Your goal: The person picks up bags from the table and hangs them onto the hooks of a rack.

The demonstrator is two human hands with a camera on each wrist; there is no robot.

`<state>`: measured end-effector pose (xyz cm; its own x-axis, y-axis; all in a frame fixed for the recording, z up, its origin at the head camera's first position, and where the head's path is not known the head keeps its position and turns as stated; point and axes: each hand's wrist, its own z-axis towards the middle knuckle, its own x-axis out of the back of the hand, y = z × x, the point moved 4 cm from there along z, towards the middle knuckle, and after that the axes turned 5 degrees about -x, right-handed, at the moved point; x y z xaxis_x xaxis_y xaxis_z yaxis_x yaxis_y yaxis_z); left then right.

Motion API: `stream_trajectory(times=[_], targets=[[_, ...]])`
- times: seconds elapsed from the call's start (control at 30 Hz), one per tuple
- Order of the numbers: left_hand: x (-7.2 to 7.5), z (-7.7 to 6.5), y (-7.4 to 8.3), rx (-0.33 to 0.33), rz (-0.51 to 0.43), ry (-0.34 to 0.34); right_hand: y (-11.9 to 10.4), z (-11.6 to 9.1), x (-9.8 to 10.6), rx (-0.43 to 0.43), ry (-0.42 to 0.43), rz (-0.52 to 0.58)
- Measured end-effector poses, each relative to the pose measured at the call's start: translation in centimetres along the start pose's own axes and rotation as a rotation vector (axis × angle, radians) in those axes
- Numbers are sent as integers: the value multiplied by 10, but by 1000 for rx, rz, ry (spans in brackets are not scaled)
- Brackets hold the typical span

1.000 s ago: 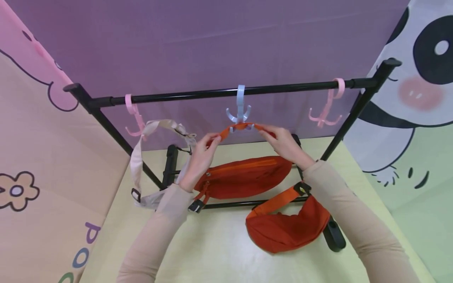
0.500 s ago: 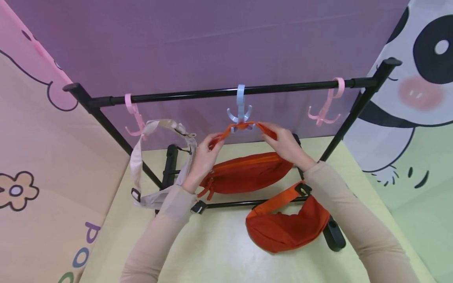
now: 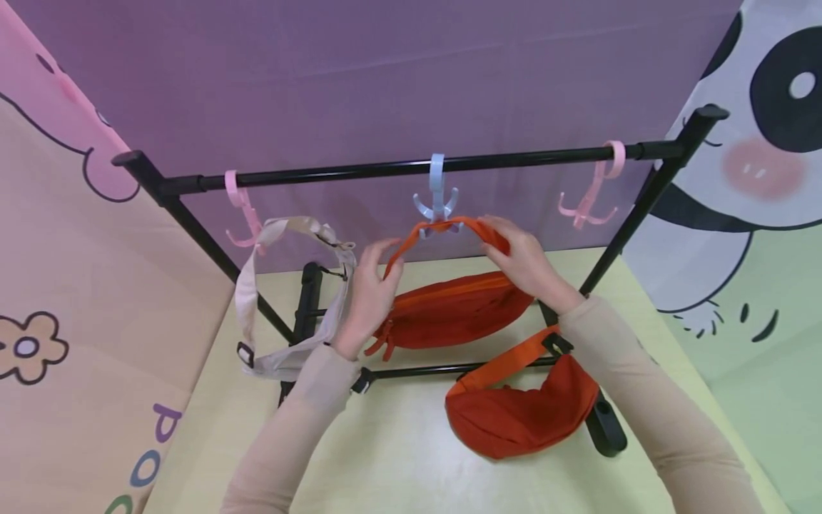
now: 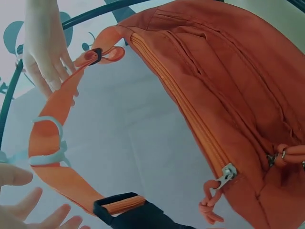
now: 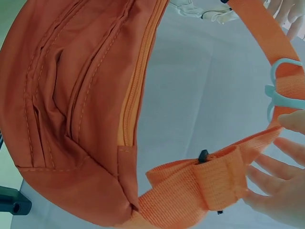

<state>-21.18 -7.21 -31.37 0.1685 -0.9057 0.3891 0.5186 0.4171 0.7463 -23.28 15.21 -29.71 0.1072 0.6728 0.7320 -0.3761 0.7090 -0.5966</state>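
An orange-red waist bag [image 3: 459, 314] hangs by its orange strap [image 4: 64, 102] from the lower prongs of a light blue hook [image 3: 437, 187]. To the left of the strap is my left hand [image 3: 374, 296], its fingers spread and apart from the webbing in the left wrist view. At the strap's right side my right hand [image 3: 523, 263] has nearly straight fingers, with fingertips and thumb lightly against the webbing. A black buckle [image 4: 136, 212] sits on the strap's left side. The bag's zipper [image 5: 138, 86] is closed.
A black rack bar [image 3: 347, 173] carries pink hooks [image 3: 241, 203] [image 3: 594, 189] on either side. An off-white bag [image 3: 247, 307] hangs from the left one. A second orange-red waist bag [image 3: 520, 422] lies on the table [image 3: 385, 457] at front right.
Both hands have eased their hold on the strap and moved slightly apart, the fingers straightening. The bag has shifted a little up and right, hanging from the blue hook.
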Motion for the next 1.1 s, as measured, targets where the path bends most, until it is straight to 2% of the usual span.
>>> stream_trajectory(times=[0.3, 0.47, 0.6, 0.7, 0.9, 1.1], targets=[[1, -16, 19, -186, 24, 120, -6, -11, 9, 89, 63, 5], [-9, -30, 24, -304, -27, 175, -4, -22, 15, 91, 95, 15], [-20, -40, 27, -371, -59, 176, -1, -33, 19, 88, 109, 26], [-29, -48, 26, -370, -69, 139, 2, -41, 21, 84, 112, 33], [-47, -64, 19, -311, -77, 38, 17, -57, 26, 55, 160, 12], [-63, -77, 12, -298, -53, -22, 41, -71, 25, -50, 141, 13]])
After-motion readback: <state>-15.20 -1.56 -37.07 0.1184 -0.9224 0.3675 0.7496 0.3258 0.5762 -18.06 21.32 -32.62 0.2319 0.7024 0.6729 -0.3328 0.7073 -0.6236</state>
